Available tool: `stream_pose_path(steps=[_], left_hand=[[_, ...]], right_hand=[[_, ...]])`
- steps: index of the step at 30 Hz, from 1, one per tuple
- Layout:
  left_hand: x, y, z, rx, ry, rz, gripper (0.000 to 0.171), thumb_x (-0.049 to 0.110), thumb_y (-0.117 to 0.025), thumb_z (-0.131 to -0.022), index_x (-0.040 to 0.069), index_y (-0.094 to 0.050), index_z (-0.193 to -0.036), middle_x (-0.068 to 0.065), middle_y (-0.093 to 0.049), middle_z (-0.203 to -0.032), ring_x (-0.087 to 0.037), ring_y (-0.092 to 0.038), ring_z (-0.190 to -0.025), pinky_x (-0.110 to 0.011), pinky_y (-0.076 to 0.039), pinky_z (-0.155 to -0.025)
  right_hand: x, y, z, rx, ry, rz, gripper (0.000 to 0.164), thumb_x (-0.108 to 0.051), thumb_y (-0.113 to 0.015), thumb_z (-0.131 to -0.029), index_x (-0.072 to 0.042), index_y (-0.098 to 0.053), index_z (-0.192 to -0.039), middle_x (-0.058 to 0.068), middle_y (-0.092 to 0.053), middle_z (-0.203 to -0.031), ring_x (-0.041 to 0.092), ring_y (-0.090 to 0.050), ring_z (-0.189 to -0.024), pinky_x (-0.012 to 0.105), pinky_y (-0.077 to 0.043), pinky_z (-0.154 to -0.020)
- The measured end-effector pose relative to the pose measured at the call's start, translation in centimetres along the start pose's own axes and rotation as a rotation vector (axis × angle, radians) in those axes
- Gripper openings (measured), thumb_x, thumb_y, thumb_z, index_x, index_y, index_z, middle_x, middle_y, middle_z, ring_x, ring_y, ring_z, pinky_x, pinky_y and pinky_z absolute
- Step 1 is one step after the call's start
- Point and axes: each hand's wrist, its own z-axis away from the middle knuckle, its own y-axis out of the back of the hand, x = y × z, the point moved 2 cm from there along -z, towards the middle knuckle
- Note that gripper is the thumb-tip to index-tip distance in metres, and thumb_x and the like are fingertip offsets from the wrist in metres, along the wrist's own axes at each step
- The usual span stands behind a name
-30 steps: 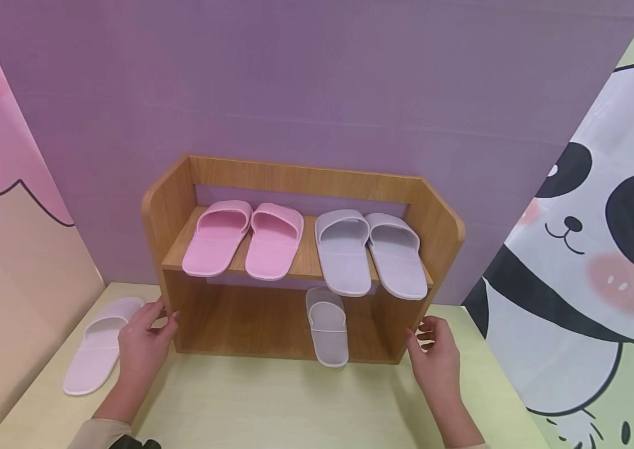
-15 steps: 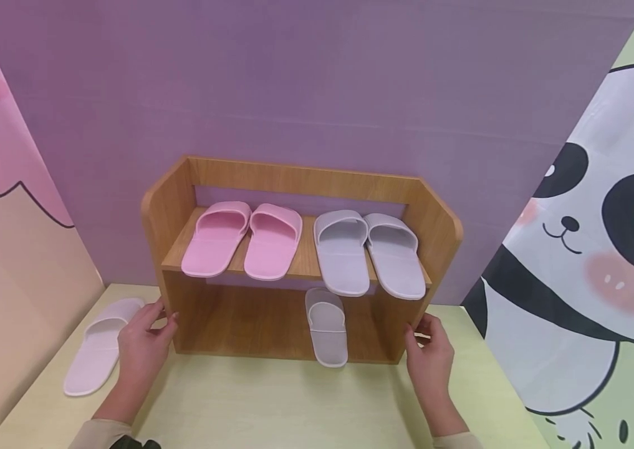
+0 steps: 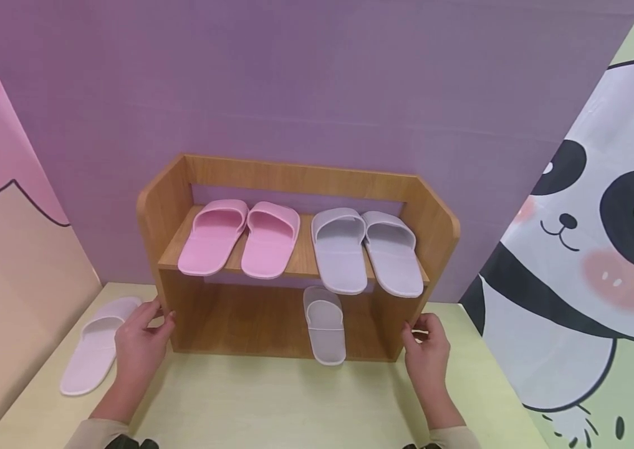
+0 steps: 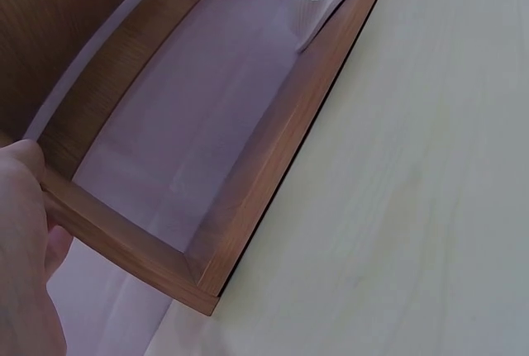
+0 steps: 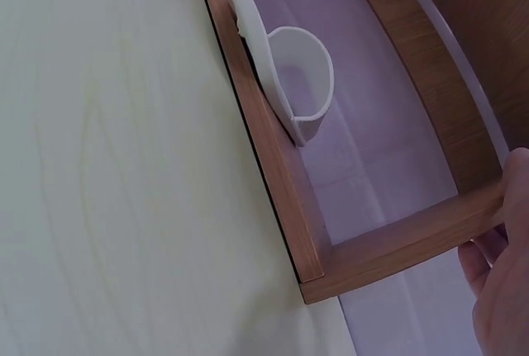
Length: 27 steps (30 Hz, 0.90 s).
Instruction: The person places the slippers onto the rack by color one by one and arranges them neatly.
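A wooden two-tier shoe rack stands on the table. My left hand pinches the front edge of its left side panel, thumb on the inner face. The right side panel is pinched likewise by my right hand. Two pink slippers and two pale grey-lilac slippers sit on the upper shelf, toes to the back. On the lower shelf lies one light grey slipper, its heel jutting past the front edge. The left wrist view also shows my left hand at the panel.
A single pale pink slipper lies on the table left of the rack, partly behind my left hand. Behind the rack rises a purple backdrop. A panda-printed panel flanks the right side, a pink and peach panel the left.
My right hand has moved slightly left and its fingers have closed on the right side panel. The left hand keeps its hold. Rack and slippers shift only slightly in view.
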Motion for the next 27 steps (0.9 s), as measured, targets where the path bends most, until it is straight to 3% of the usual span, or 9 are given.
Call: stream_pose_path(steps=[2,7,9,11,14,16,20,22,27], left_hand=[[0.0,0.1,-0.1,-0.006,0.001,0.002,0.033,-0.012,-0.081,-0.087,-0.002,-0.080,-0.119,-0.018,-0.080,-0.108,-0.032,-0.078,-0.093,-0.002,-0.050,-0.073],[0.0,0.6,-0.1,-0.038,0.030,0.025,0.039,-0.011,-0.082,-0.088,-0.001,-0.080,-0.125,-0.018,-0.081,-0.110,-0.017,-0.078,-0.093,-0.002,-0.051,-0.072],[-0.1,1.1,-0.1,-0.063,0.030,0.014,0.042,-0.009,-0.084,-0.088,0.001,-0.079,-0.128,-0.017,-0.081,-0.110,-0.018,-0.079,-0.093,-0.003,-0.052,-0.073],[-0.2,1.6,-0.1,-0.100,0.005,-0.020,0.044,-0.006,-0.086,-0.088,0.002,-0.078,-0.130,-0.015,-0.081,-0.111,-0.028,-0.079,-0.093,-0.006,-0.055,-0.073],[-0.9,2.7,-0.1,-0.153,-0.043,-0.102,0.046,0.001,-0.087,-0.088,0.007,-0.077,-0.132,-0.011,-0.080,-0.115,-0.035,-0.078,-0.093,-0.020,-0.062,-0.072],[-1.4,3.4,-0.1,-0.175,-0.058,-0.144,0.046,0.003,-0.087,-0.088,0.007,-0.076,-0.132,-0.014,-0.078,-0.120,-0.039,-0.076,-0.098,-0.038,-0.064,-0.076],[-2.8,4.9,0.0,-0.197,-0.014,-0.193,0.040,0.005,-0.083,-0.090,0.002,-0.075,-0.129,-0.024,-0.074,-0.127,-0.050,-0.068,-0.110,-0.066,-0.054,-0.085],[-3.6,5.7,0.2,-0.206,0.016,-0.218,0.038,0.005,-0.081,-0.091,-0.001,-0.074,-0.128,-0.030,-0.071,-0.127,-0.055,-0.063,-0.116,-0.071,-0.049,-0.089],[-6.0,7.3,0.8,-0.237,0.032,-0.342,0.041,0.010,-0.081,-0.088,-0.006,-0.070,-0.124,-0.039,-0.064,-0.124,-0.061,-0.059,-0.111,-0.073,-0.046,-0.087]], right_hand=[[0.1,-0.1,0.0,-0.001,-0.003,-0.018,0.013,0.010,-0.071,-0.097,0.003,-0.065,-0.105,0.015,-0.071,-0.100,0.005,-0.063,-0.092,0.011,-0.052,-0.078],[0.3,-0.2,0.0,-0.001,-0.009,-0.039,0.012,0.009,-0.072,-0.097,0.002,-0.065,-0.106,0.015,-0.071,-0.100,0.008,-0.063,-0.093,0.012,-0.053,-0.078],[0.6,-0.3,0.0,0.002,-0.005,-0.041,0.011,0.007,-0.072,-0.098,0.002,-0.065,-0.106,0.015,-0.071,-0.100,0.007,-0.063,-0.092,0.013,-0.053,-0.078],[1.0,-0.4,0.0,0.008,0.001,-0.043,0.011,0.007,-0.072,-0.098,0.003,-0.064,-0.105,0.016,-0.070,-0.099,0.006,-0.063,-0.091,0.014,-0.053,-0.078],[1.1,-0.4,0.0,0.020,0.027,-0.061,0.011,0.008,-0.072,-0.097,0.004,-0.064,-0.103,0.017,-0.070,-0.098,0.005,-0.064,-0.090,0.014,-0.053,-0.078],[1.2,-0.4,0.0,0.025,0.039,-0.067,0.013,0.011,-0.071,-0.095,0.005,-0.063,-0.103,0.017,-0.070,-0.097,0.005,-0.064,-0.090,0.014,-0.053,-0.077],[1.3,-0.3,-0.1,0.028,0.046,-0.064,0.013,0.012,-0.070,-0.095,0.005,-0.063,-0.104,0.017,-0.069,-0.098,0.005,-0.064,-0.091,0.014,-0.053,-0.078],[1.3,-0.2,0.0,0.028,0.037,-0.057,0.014,0.012,-0.070,-0.095,0.004,-0.063,-0.104,0.016,-0.069,-0.099,0.005,-0.063,-0.091,0.014,-0.053,-0.078],[1.3,-0.2,-0.1,0.016,0.026,-0.040,0.016,0.012,-0.071,-0.095,0.002,-0.064,-0.106,0.013,-0.070,-0.101,0.005,-0.063,-0.092,0.012,-0.053,-0.079]])
